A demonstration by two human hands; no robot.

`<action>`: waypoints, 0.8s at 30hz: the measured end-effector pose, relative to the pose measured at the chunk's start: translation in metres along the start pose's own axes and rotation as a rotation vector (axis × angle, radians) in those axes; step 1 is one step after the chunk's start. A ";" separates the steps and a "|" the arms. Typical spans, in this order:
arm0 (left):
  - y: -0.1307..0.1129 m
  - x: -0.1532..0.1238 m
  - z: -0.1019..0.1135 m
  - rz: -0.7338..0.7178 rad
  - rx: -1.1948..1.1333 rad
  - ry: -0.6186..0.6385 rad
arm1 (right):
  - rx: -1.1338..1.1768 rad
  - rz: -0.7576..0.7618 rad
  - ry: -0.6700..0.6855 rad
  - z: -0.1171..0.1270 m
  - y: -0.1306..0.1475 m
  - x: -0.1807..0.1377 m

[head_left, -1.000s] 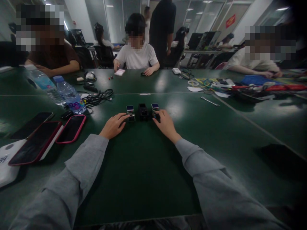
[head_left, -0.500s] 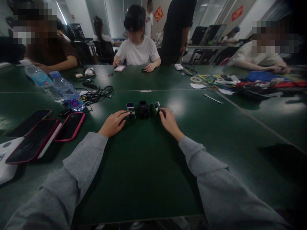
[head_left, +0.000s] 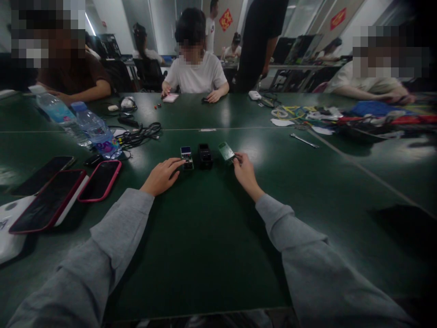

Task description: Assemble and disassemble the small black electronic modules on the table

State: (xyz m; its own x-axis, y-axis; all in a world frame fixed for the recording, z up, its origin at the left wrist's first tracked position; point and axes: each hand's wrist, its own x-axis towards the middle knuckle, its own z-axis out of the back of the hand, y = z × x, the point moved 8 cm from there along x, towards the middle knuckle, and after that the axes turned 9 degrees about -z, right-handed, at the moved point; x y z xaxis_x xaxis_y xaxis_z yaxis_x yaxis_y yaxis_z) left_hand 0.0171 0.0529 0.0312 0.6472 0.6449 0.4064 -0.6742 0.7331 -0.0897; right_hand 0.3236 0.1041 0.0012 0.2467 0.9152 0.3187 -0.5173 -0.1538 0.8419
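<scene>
One green board in the right hand points lengthwise away-left.

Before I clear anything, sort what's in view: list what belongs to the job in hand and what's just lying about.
Likely in the job:
small screened board, touched by the left hand
green board, held in the right hand
black device between them

Likely just lying about:
wrench
three phones
two plastic bottles
black cables
pile of coloured cables

no legible text; marks on white case unclear
</scene>
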 end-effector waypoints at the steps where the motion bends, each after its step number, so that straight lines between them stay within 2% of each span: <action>1: 0.000 0.000 0.000 -0.001 -0.003 -0.001 | 0.003 -0.024 -0.019 0.002 -0.004 0.002; 4: -0.002 0.000 0.002 0.000 -0.009 -0.001 | -0.015 -0.073 -0.055 0.005 -0.013 0.005; 11: -0.001 0.000 0.002 0.001 -0.022 -0.010 | -0.106 -0.049 -0.131 0.014 -0.013 0.004; 16: -0.001 0.000 0.001 0.004 -0.012 -0.001 | -0.200 0.081 -0.235 0.021 0.007 0.006; 18: -0.002 0.000 0.001 0.006 -0.006 0.002 | -0.253 0.120 -0.197 0.013 0.014 0.010; 21: -0.003 0.001 0.003 0.002 -0.004 -0.004 | -0.290 0.065 -0.092 0.003 0.015 0.014; 24: -0.004 0.001 0.003 -0.002 -0.003 -0.012 | -0.304 0.081 0.020 0.011 0.018 -0.001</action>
State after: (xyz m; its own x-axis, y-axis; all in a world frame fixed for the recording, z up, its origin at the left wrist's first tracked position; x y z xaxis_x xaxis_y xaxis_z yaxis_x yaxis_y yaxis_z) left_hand 0.0189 0.0497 0.0348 0.6443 0.6406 0.4176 -0.6717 0.7351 -0.0913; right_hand 0.3226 0.0964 0.0210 0.1798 0.9121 0.3685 -0.7568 -0.1111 0.6442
